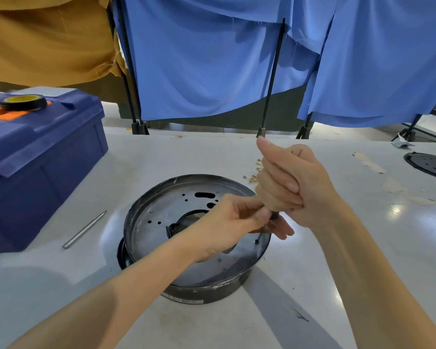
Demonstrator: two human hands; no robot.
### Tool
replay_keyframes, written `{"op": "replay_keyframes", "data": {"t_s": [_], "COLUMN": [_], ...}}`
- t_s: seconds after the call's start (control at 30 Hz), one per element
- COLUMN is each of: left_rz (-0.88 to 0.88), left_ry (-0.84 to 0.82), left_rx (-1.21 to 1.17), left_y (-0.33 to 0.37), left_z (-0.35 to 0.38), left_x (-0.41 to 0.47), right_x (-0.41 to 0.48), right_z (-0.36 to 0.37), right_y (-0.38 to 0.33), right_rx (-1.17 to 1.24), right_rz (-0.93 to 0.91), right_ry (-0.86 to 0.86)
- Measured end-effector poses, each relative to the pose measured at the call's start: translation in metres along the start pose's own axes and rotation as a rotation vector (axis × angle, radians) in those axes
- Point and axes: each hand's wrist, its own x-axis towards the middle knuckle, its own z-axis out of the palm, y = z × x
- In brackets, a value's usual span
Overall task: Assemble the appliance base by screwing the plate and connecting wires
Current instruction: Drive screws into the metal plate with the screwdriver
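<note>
The round dark appliance base (186, 290) sits upside down on the white table, with its silver metal plate (159, 222) full of holes on top. My right hand (290, 182) grips a screwdriver handle upright over the plate's right side. Only the dark shaft (274, 215) shows below my fist. My left hand (234, 222) pinches that shaft near its tip, just above a screw hole (256, 241) at the plate's right edge. The screw itself is hidden by my fingers.
A blue toolbox (35, 157) with a tape roll (23, 102) on its lid stands at the left. A thin metal tool (84, 230) lies beside it. Small brass terminals (254, 176) lie behind my right hand. Another black round part (431, 165) sits at the far right.
</note>
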Motion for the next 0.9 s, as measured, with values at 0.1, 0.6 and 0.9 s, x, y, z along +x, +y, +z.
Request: {"op": "replay_keyframes", "data": {"t_s": [0.1, 0.6, 0.9], "left_rz": [-0.022, -0.070, -0.060], "left_ry": [0.070, 0.150, 0.101], "left_rx": [-0.006, -0.003, -0.043], "left_y": [0.000, -0.002, -0.003], "left_z": [-0.002, -0.006, -0.006], "left_x": [0.003, 0.006, 0.003], "right_x": [0.002, -0.001, 0.001], "right_z": [-0.001, 0.002, 0.009], "right_y": [-0.001, 0.007, 0.008], "right_rx": [0.005, -0.128, -0.043], "right_rz": [0.038, -0.011, -0.011], "right_ry": [0.064, 0.268, 0.193]}}
